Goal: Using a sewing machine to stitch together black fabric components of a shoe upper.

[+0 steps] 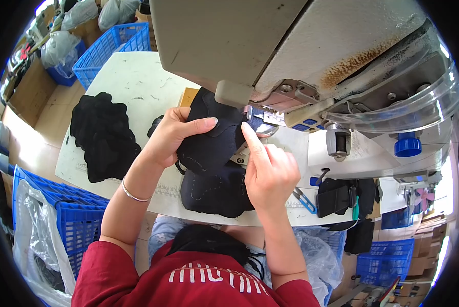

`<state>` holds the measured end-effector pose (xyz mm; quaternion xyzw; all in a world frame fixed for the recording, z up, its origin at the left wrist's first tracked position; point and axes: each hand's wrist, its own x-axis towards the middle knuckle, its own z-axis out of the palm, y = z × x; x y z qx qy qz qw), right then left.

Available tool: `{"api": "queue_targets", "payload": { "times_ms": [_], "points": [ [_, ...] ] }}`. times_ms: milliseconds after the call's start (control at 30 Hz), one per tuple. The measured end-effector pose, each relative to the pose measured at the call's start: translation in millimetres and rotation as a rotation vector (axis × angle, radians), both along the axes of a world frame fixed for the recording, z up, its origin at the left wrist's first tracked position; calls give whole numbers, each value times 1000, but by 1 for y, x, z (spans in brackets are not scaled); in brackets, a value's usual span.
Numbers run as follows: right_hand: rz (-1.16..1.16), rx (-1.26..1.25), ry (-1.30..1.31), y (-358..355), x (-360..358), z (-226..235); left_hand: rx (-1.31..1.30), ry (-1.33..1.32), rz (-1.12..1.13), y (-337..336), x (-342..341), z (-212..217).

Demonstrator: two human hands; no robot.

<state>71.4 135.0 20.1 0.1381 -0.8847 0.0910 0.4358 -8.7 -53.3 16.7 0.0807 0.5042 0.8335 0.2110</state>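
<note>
A black fabric piece (206, 146) lies under the head of a sewing machine (239, 46), its upper edge close to the needle area. My left hand (174, 134) grips the piece from its left side, thumb on top and the other fingers out of sight beneath. With the index finger stretched out, my right hand (273, 171) touches the fabric's right edge near the presser foot; its other fingers are curled in. More black fabric (214, 192) with pale stitch marks hangs toward the table's front edge. The needle itself is hidden.
A stack of black cut pieces (101, 135) lies left on the white table (137, 71). Blue-handled thread snips (305, 200) rest right of my right hand, beside black pouches (337, 199). Blue crates stand at left (76, 215), far left (114, 43) and lower right (385, 258).
</note>
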Motion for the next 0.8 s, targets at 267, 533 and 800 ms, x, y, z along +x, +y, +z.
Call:
{"api": "queue_targets", "payload": {
  "times_ms": [267, 533, 800],
  "points": [
    [-25, 24, 21, 6, -2, -1, 84, -67, 64, 12, 21, 0],
    [287, -668, -258, -7, 18, 2, 165, -50, 87, 19, 33, -5],
    [281, -1001, -471, -8, 25, 7, 50, 5, 18, 20, 35, -6]
  ]
}}
